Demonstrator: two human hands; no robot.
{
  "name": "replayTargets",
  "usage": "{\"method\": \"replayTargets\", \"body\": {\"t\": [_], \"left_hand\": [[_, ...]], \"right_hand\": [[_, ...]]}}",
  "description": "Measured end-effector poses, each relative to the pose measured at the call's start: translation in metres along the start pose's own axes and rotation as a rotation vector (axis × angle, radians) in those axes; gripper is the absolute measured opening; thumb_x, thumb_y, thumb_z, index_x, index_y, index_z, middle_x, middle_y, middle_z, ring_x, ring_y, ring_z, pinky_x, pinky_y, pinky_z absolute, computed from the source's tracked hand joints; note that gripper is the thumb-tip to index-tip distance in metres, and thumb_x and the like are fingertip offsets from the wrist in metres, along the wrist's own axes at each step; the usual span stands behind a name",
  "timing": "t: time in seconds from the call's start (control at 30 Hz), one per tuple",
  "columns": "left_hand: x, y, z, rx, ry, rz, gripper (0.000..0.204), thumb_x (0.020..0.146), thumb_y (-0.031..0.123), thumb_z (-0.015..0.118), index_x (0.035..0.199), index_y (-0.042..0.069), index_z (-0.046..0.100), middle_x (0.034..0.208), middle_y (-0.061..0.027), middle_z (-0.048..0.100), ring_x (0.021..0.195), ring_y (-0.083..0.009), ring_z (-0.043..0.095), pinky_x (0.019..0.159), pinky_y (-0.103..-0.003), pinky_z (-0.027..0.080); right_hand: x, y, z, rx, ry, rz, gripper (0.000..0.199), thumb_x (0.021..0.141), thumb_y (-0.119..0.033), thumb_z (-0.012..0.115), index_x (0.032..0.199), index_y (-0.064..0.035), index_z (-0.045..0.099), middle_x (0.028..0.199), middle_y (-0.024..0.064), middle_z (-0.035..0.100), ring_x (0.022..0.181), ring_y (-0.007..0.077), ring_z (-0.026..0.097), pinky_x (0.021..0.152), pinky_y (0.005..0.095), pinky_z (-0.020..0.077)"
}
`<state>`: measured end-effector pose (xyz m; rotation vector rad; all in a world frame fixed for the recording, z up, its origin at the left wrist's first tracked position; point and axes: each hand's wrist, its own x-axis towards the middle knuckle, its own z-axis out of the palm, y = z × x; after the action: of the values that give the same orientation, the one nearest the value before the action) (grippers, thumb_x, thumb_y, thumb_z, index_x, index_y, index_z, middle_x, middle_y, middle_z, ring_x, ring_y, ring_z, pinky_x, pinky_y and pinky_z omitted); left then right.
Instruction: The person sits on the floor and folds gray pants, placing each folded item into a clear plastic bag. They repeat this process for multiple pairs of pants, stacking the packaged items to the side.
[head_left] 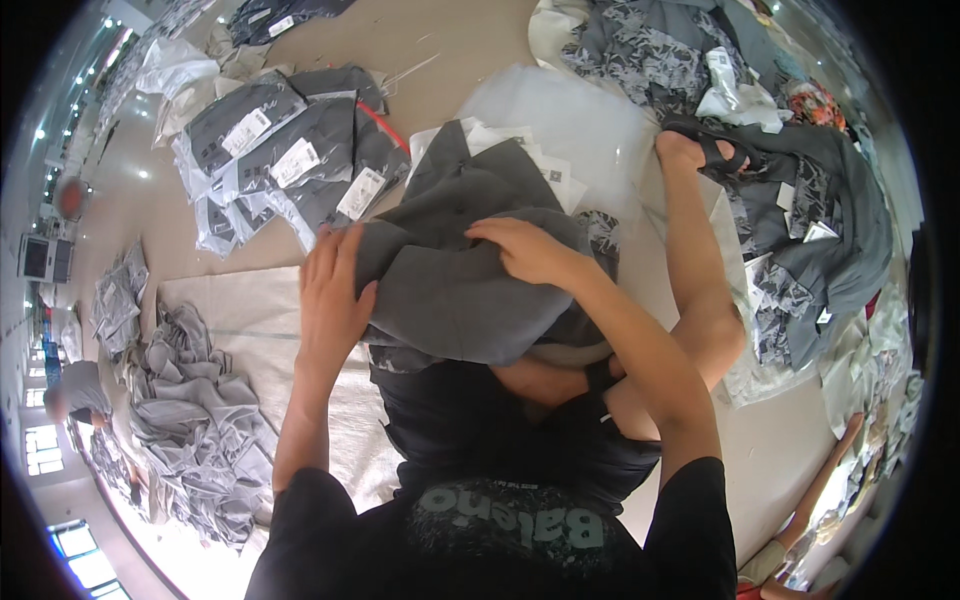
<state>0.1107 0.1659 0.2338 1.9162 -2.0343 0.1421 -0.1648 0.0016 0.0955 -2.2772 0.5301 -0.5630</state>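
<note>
A dark grey garment (470, 290) lies bunched over my lap, its upper part folded into peaks. My left hand (335, 285) lies along the garment's left edge, fingers stretched out and thumb apart. On the garment's upper right, my right hand (530, 250) has its fingers bent together, pinching the cloth; its thumb is mostly hidden. White paper sheets or tags (560, 180) show behind the garment. A patterned grey-and-white cloth (602, 232) peeks out at its right side.
Dark garments in clear bags (290, 150) with white labels lie at far left. A translucent plastic pile (560, 115) sits ahead. Crumpled grey cloth (190, 420) lies left on a pale woven sheet (260, 310). Dark patterned garments (820, 220) are heaped right, beside my outstretched leg.
</note>
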Motion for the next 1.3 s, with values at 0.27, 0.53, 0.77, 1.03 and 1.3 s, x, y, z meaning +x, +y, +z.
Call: {"method": "replayTargets", "body": {"t": [0.27,0.53,0.77,1.03,1.3], "left_hand": [[0.082,-0.031,0.122,-0.376,-0.833,0.326,0.054,0.091,0.042,0.078,0.121,-0.003,0.068,0.125,-0.0191,0.064,0.114,-0.0363,0.065,0.096,-0.042,0.050],[0.117,0.006,0.015,-0.562,-0.881,0.304,0.058,0.087,0.050,0.082,0.085,-0.005,0.063,0.090,-0.0091,0.053,0.081,-0.0224,0.053,0.072,-0.037,0.042],[0.112,-0.030,-0.012,-0.475,-0.769,0.223,0.039,0.088,0.032,0.083,0.095,0.000,0.063,0.075,-0.0055,0.049,0.070,-0.0158,0.047,0.065,-0.034,0.041],[0.087,-0.068,-0.004,-0.355,-0.491,0.180,0.033,0.093,0.027,0.078,0.111,0.002,0.065,0.076,-0.0126,0.054,0.071,-0.0230,0.051,0.068,-0.039,0.044],[0.112,-0.056,-0.041,-0.729,0.317,-0.053,0.039,0.105,0.037,0.067,0.108,-0.002,0.067,0.085,-0.0090,0.064,0.078,-0.0130,0.054,0.073,-0.032,0.047]], "right_hand": [[0.041,-0.021,-0.008,-0.168,-0.666,0.298,0.046,0.083,-0.021,0.076,0.125,-0.0037,0.071,0.133,0.0204,0.067,0.128,0.0327,0.062,0.106,0.0407,0.0489],[0.011,-0.069,-0.074,0.390,-0.327,-0.015,0.020,0.090,-0.014,0.075,0.097,-0.0024,0.060,0.090,0.0074,0.072,0.085,0.0179,0.068,0.079,0.0358,0.0533],[0.039,-0.084,-0.132,-0.104,-0.441,0.117,0.035,0.090,-0.022,0.081,0.113,-0.0026,0.062,0.092,0.0130,0.067,0.093,0.0248,0.065,0.081,0.0378,0.0505],[-0.006,-0.060,-0.126,-0.122,0.063,0.221,0.047,0.086,-0.010,0.082,0.125,-0.0023,0.057,0.103,0.0164,0.070,0.098,0.0309,0.067,0.089,0.0389,0.0516],[0.005,-0.155,-0.227,0.075,0.406,0.163,0.044,0.093,-0.027,0.083,0.129,-0.0034,0.073,0.114,0.0048,0.077,0.107,0.0123,0.070,0.092,0.0293,0.0546]]}}
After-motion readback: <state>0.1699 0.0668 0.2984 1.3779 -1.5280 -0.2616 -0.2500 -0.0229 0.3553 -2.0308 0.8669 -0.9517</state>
